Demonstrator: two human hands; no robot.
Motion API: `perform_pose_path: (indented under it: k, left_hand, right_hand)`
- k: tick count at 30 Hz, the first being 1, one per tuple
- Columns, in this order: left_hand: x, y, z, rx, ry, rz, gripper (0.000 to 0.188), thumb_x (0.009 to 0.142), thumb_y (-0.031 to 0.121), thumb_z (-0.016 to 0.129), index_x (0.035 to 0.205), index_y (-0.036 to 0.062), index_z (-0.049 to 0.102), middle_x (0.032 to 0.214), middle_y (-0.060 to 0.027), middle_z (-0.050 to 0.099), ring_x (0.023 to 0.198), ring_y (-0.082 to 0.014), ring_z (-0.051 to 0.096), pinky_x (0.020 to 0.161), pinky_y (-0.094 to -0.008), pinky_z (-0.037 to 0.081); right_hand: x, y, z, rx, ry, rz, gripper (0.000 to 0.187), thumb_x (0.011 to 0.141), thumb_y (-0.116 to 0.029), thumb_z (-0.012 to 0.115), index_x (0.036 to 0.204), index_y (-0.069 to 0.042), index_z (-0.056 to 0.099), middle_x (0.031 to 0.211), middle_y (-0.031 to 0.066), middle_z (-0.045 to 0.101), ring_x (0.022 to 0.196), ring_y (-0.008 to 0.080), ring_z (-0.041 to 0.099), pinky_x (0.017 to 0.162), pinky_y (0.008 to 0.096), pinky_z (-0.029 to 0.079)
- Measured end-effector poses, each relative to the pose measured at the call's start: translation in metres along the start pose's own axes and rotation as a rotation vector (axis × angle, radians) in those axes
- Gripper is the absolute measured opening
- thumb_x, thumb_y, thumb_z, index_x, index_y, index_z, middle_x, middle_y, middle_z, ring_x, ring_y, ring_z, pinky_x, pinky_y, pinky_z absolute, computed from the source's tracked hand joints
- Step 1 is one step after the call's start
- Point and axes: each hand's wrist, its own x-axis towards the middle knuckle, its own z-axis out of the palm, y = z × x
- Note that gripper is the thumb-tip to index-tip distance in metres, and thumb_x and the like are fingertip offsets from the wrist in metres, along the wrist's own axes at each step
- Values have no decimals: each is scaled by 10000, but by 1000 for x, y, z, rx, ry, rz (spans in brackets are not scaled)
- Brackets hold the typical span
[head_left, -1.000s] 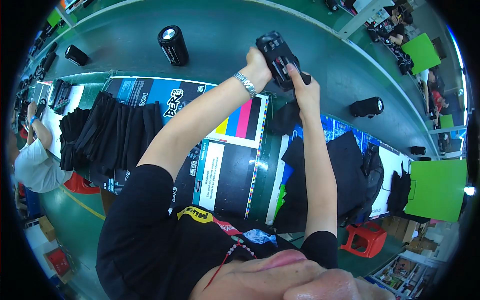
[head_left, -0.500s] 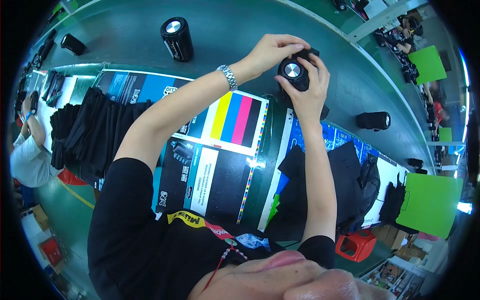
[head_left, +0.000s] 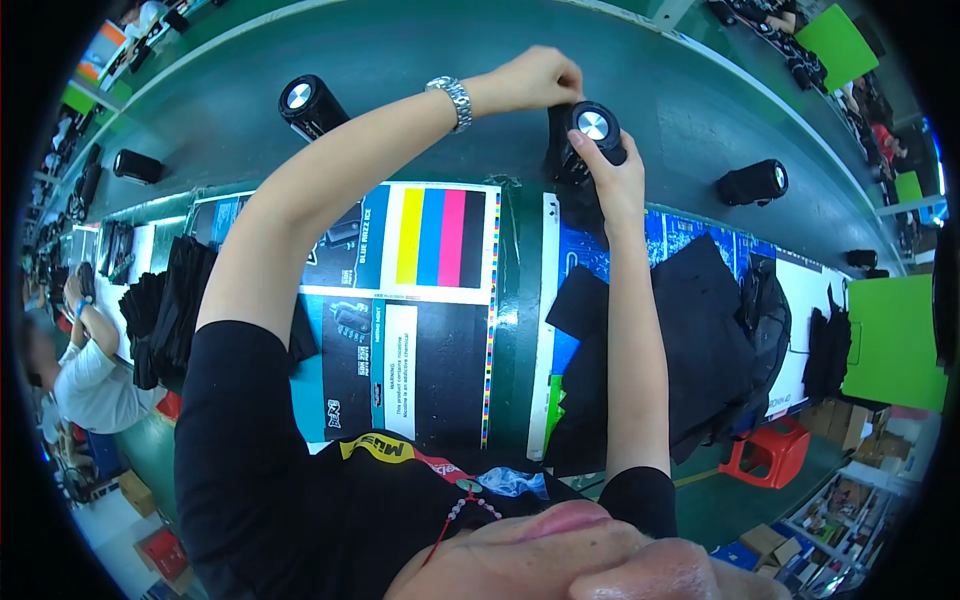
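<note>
A black cylindrical speaker with a shiny silver disc on its upper end stands tilted at the far middle of the work surface. My right hand grips it from the right, thumb near the disc. Just left of the speaker, my left hand is closed in a pinch at the top of a dark strip of cloth-like material. That strip hangs down along the speaker's left side; how far it wraps round is hidden.
Other black speakers lie or stand along the grey-green bench. Black cloth pieces spread at right, with a stack of dark cloth at left. A printed sheet covers the near middle. A co-worker sits far left.
My left hand has come off the speaker's top and moved left, pinching the dark strip. My right hand still holds the speaker, now lower on its side. The head view has shifted.
</note>
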Motion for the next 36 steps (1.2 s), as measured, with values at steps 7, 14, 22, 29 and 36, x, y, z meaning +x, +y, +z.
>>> perform_pose_path:
  k: [7,14,22,29,36]
  left_hand:
    - [3,62,3,203,245,447,208,847,211,661,859,9,708,785,-139,666,684,-262,637,623,-322,506]
    - [-20,65,6,261,286,465,140,862,157,647,897,27,683,845,-102,638,725,-238,621,633,-297,493]
    - [-31,82,15,-167,276,416,231,858,230,687,1004,51,683,959,-40,657,881,-161,614,718,-280,503]
    - [28,51,117,-1312,366,-289,584,975,465,413,1155,-80,519,1015,-207,667,921,-196,654,838,-286,519]
    - [31,32,136,-1286,447,-158,522,972,408,404,816,-25,651,813,-108,684,725,-166,645,702,-261,503]
  right_hand:
    - [33,12,-19,86,-18,-10,620,667,-365,828,1030,84,602,905,118,669,805,146,645,716,260,501]
    - [34,4,-31,-312,-39,-177,697,648,-445,824,1088,51,608,981,159,679,897,200,660,807,301,504]
    - [38,-13,-114,-488,-206,70,205,827,-109,640,987,13,678,882,106,687,686,128,632,617,277,499]
    - [89,21,-45,451,234,183,365,912,-316,613,939,46,660,789,90,653,622,141,596,558,250,461]
    - [99,47,-51,242,328,-86,368,817,-306,721,710,44,686,651,61,640,603,108,571,572,235,445]
